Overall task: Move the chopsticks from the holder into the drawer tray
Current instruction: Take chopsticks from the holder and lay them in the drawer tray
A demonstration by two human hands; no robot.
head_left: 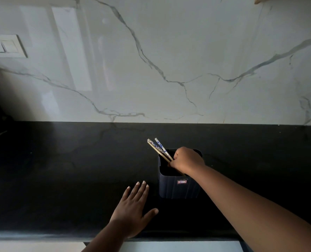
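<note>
A glossy white marble wall (169, 51) with grey veins fills the upper half of the view, rising directly behind the dark square plastic holder (176, 186). A white switch plate (5, 46) is set in that wall, far to the left of the holder and well above it. The polished black stone counter (60, 170) stretches under the holder, which stands upright on it and carries a small red label on its near face. The right hand (186, 160) hovers over the holder's open top, fingers curled round a bundle of pale wooden chopsticks with blue-and-white patterned ends (159, 147); these lean up and to the left out of the holder, lower ends still inside it. The left hand (132, 211) lies flat on the counter just left of the holder, fingers straight and slightly spread, holding nothing.
</note>
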